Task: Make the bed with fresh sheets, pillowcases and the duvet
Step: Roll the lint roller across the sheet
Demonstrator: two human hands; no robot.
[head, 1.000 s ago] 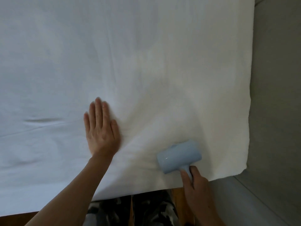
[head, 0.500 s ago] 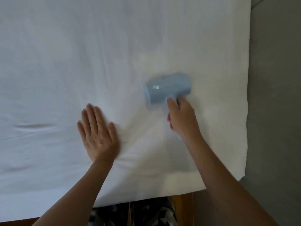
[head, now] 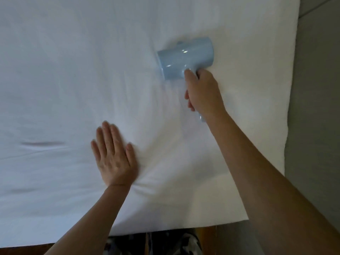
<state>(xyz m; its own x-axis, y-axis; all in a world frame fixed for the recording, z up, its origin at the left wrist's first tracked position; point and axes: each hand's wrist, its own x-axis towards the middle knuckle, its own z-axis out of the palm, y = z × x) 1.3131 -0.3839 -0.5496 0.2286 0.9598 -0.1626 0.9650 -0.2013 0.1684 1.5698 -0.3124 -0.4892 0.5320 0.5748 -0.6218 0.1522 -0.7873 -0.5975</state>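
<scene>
White sheet [head: 92, 70] spread flat over the bed, faint creases fanning out near the front edge. Pale blue roller [head: 184, 58] lying on it toward the far right, barrel running left-right, handle pointing back to the body. Right hand [head: 202, 91] wrapped round that handle, nearer the roller. Left hand [head: 115, 155] pressing flat, fingers straight, well apart to the near left.

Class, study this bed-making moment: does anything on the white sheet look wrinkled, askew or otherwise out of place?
Yes. A dark crease lies left of the flat left hand, and folds fan from its heel across the white sheet. The right hand grips a pale blue handheld tool, untypical for bed-making.
</scene>
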